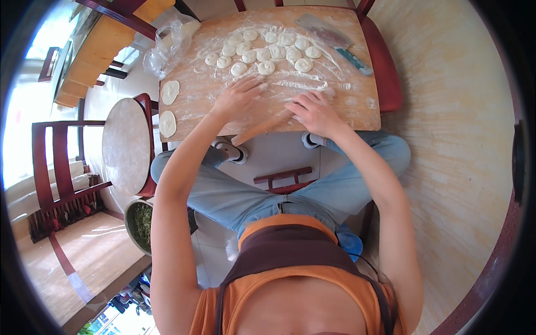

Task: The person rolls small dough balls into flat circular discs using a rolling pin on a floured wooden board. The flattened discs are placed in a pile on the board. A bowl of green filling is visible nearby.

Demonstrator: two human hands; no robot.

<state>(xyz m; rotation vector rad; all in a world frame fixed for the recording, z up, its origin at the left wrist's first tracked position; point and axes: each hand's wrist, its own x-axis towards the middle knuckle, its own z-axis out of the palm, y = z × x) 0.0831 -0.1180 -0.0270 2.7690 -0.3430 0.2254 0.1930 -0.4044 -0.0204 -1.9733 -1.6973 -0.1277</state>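
My left hand (240, 95) lies palm down low over the floured wooden board (197, 121), fingers stretched to the right; whatever is beneath them is hidden. My right hand (312, 109) curls over the upper right part of a slim wooden rolling pin (261, 127), which slants down-left past the board's near edge and is slightly blurred. Beyond both hands sit several small flattened dough pieces (266, 67), dusted with flour. Two thin round dough wrappers (170, 92) (167, 124) lie at the board's left edge, apart from each other.
A cleaver (324, 31) with a teal handle (355, 63) lies at the board's far right. A clear plastic bag (167, 48) is at its far left corner. Left stand a round-seated chair (127, 146) and a bowl of chopped greens (141, 224). A wall (452, 125) rises on the right.
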